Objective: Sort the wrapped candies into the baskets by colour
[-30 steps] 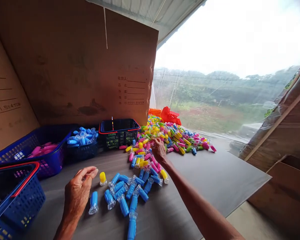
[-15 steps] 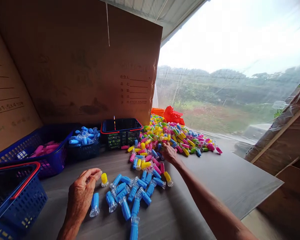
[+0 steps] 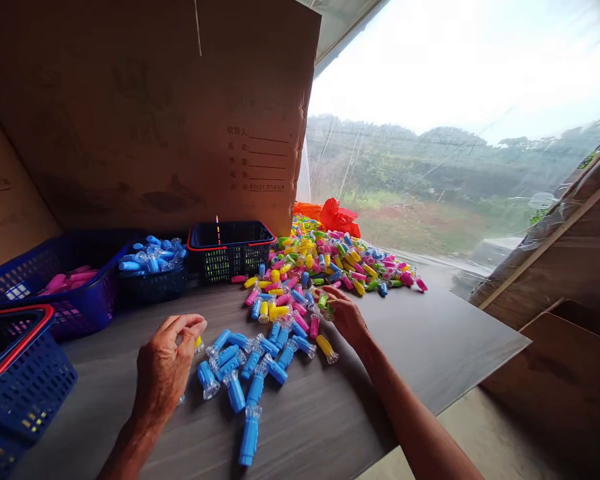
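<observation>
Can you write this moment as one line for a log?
left hand: curled beside blue plastic tubes | right hand: at green plastic tube, edge of multicoloured pile

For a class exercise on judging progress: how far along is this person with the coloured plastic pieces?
Early on, it seems. Done: pink pieces lie in a blue basket, blue pieces in a dark basket. In hand: the right hand is at the edge of the mixed heap, fingers perhaps on a small piece; the left hand is beside loose blue pieces. Left: most of that heap, far bigger than the basketed amounts.
</observation>
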Action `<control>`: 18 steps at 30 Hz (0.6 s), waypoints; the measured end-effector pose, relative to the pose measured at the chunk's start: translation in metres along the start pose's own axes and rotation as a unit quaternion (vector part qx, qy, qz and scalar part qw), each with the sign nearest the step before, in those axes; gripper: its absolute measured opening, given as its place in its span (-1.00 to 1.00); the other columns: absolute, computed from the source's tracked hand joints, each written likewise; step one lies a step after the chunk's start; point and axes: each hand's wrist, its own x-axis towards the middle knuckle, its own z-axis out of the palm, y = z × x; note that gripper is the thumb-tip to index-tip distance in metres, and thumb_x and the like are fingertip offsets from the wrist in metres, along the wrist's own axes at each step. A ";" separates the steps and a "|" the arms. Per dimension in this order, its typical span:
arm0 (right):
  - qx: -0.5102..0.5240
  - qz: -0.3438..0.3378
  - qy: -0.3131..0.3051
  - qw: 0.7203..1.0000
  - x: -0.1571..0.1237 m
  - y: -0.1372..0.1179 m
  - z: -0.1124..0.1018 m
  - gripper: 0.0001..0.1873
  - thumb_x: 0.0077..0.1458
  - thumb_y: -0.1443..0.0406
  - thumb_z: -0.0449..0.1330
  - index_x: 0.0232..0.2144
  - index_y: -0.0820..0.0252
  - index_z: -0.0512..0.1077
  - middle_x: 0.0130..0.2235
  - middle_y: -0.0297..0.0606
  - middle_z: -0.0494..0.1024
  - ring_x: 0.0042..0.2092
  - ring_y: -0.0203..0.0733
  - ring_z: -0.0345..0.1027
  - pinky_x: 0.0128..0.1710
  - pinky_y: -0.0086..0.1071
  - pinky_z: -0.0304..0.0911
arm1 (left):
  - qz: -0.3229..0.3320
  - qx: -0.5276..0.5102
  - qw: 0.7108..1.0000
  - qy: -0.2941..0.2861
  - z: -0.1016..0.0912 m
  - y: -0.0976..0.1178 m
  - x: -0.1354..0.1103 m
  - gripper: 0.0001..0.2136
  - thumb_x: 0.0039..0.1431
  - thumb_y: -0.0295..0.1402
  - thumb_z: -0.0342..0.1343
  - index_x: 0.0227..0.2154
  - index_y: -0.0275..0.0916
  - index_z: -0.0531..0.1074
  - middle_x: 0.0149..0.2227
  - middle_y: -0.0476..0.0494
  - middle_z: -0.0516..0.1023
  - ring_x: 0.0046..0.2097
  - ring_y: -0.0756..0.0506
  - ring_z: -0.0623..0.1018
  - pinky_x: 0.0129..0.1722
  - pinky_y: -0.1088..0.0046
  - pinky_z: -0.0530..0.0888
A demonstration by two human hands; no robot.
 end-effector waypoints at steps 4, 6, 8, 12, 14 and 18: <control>0.226 0.071 -0.015 0.972 -0.006 -0.014 0.011 -0.54 -0.29 0.33 0.31 -0.20 0.10 0.50 -0.17 -0.26 0.56 -0.32 -0.24 0.37 -0.36 -0.41 0.30 | 0.016 -0.086 0.989 -0.122 0.049 0.058 -0.015 -0.73 0.09 -0.16 0.03 -0.31 -0.19 0.54 -0.37 -0.07 0.57 -0.38 -0.09 0.50 -0.34 0.43 0.40; 0.265 0.085 -0.030 0.960 -0.012 -0.025 0.024 -0.53 -0.32 0.36 0.36 -0.22 0.09 0.52 -0.18 -0.31 0.55 -0.39 -0.33 0.32 -0.40 -0.44 0.27 | 0.000 -0.131 0.970 -0.203 0.082 0.083 -0.020 -0.66 0.11 -0.18 0.04 -0.12 -0.20 0.51 -0.46 -0.04 0.52 -0.50 -0.04 0.43 -0.45 0.46 0.36; 0.256 0.074 -0.044 0.963 -0.020 -0.036 0.041 -0.54 -0.29 0.34 0.38 -0.20 0.09 0.54 -0.24 -0.35 0.54 -0.43 -0.36 0.29 -0.43 -0.45 0.23 | -0.019 -0.176 0.957 -0.232 0.110 0.097 -0.023 -0.60 0.16 -0.17 0.02 0.01 -0.22 0.45 -0.49 -0.05 0.50 -0.55 -0.02 0.39 -0.50 0.46 0.33; 0.143 0.012 -0.017 0.989 -0.038 -0.051 0.071 -0.67 -0.14 0.23 0.37 -0.23 0.14 0.58 -0.50 -0.40 0.44 -0.49 -0.35 0.19 -0.49 -0.45 0.11 | -0.074 -0.259 0.948 -0.167 0.136 0.097 -0.031 -0.63 0.19 -0.16 0.00 -0.02 -0.20 0.46 -0.49 -0.09 0.49 -0.56 -0.03 0.37 -0.55 0.46 0.30; 0.117 0.003 0.004 0.993 -0.045 -0.054 0.078 -0.62 -0.17 0.20 0.39 -0.22 0.15 0.59 -0.47 -0.36 0.48 -0.48 -0.33 0.20 -0.50 -0.44 0.11 | -0.092 -0.279 0.941 -0.165 0.134 0.091 -0.030 -0.66 0.17 -0.18 0.02 -0.08 -0.21 0.48 -0.51 -0.07 0.46 -0.60 -0.01 0.34 -0.60 0.47 0.26; 0.135 0.055 0.018 0.989 -0.052 -0.053 0.067 -0.52 -0.20 0.14 0.41 -0.15 0.11 0.56 -0.29 -0.28 0.57 -0.52 -0.37 0.16 -0.56 -0.44 0.09 | -0.077 -0.246 0.955 -0.148 0.110 0.077 0.012 -0.73 0.10 -0.24 0.02 -0.25 -0.25 0.53 -0.55 -0.01 0.42 -0.65 0.04 0.28 -0.65 0.51 0.21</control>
